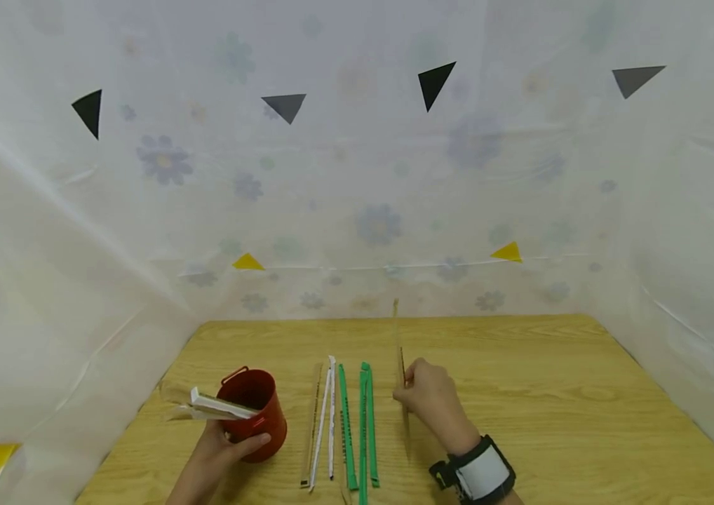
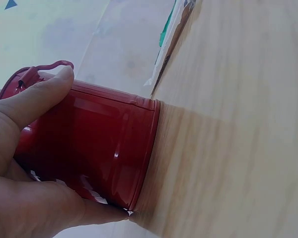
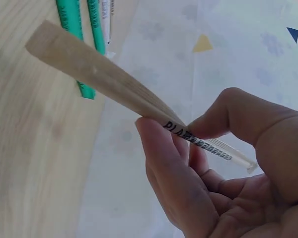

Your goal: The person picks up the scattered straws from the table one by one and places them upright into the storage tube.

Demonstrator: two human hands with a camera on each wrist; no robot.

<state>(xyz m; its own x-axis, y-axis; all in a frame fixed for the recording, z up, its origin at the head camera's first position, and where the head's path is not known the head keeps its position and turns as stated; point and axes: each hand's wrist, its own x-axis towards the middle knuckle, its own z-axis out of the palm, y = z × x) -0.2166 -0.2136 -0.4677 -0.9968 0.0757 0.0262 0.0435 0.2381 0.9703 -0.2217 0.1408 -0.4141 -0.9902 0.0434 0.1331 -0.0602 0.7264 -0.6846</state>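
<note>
A person's left hand (image 1: 219, 449) reaches in from the lower left and grips a red bucket (image 1: 273, 424), thumb along its near wall, as white and brown paper packets (image 1: 221, 405) jut over the rim. Opposite, the right hand (image 1: 430, 396), a black-and-white band (image 1: 485, 478) about its wrist, pinches a brown paper-wrapped straw (image 3: 94, 74) marked "PLA" between thumb and fingertips, above the wooden table (image 1: 553, 421). Between the hands lie green-wrapped straws (image 1: 365, 421) beside white- and brown-wrapped straws (image 1: 322, 428). A pale flowered sheet (image 1: 344, 175) with black, grey and yellow triangles (image 1: 435, 84) hangs beyond.
</note>
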